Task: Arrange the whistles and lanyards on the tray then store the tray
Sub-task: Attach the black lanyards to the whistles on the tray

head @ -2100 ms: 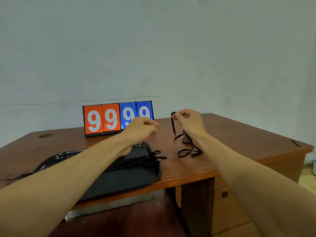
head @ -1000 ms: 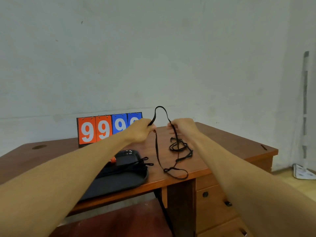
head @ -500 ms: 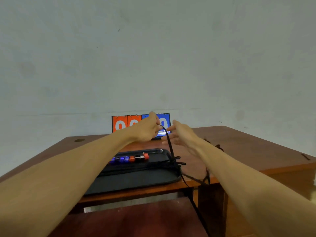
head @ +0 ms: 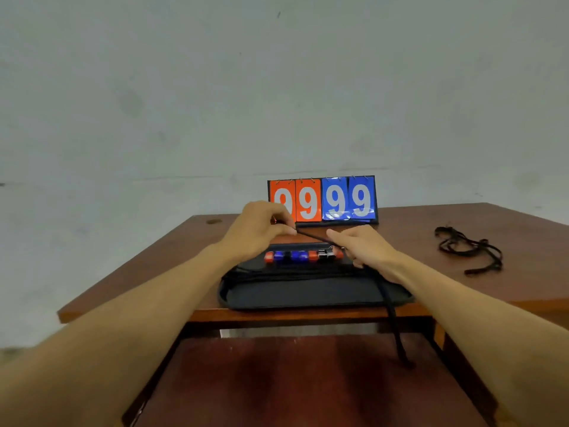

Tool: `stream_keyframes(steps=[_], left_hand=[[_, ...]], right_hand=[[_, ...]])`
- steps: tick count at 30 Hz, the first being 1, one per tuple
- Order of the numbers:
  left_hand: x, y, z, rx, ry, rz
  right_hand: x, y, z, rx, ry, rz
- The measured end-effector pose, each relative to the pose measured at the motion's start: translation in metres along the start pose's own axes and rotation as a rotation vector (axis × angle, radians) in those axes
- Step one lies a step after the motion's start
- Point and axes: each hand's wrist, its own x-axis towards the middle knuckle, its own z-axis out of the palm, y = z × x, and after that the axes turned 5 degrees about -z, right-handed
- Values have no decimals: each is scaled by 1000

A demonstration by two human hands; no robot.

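Observation:
A black tray (head: 311, 295) lies at the desk's front edge. Along its far side sits a row of red, blue and black whistles (head: 303, 256), and straightened black lanyards (head: 292, 274) lie across its middle. My left hand (head: 261, 231) pinches one end of a black lanyard (head: 391, 309) above the whistles. The cord runs under my right hand (head: 361, 249), which rests on it with fingers loosely curled, then hangs down past the desk's front edge. Another tangled black lanyard (head: 468, 249) lies on the desk to the right.
A flip scoreboard (head: 322, 200) showing 9999 in orange and blue stands behind the tray, near the wall. The wooden desk (head: 431, 291) has a lower shelf or chair surface (head: 308, 380) under its front edge. A round cable hole (head: 214, 221) sits at the back left.
Both hands have lowered the stretched lanyard from above the desk down over the tray, and the view has swung so the tray is centred. The tangled lanyard stays on the desk at right.

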Motion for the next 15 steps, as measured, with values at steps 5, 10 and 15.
stream_keyframes(steps=[5, 10, 15], left_hand=[[-15, -41, -1, 64, 86, -87], [-32, -82, -1, 102, 154, -203], [-41, -105, 3, 202, 107, -259]], right_hand=[[15, 11, 19, -275, 46, -81], [28, 20, 27, -523, 53, -139], [36, 30, 33, -727, -47, -168]])
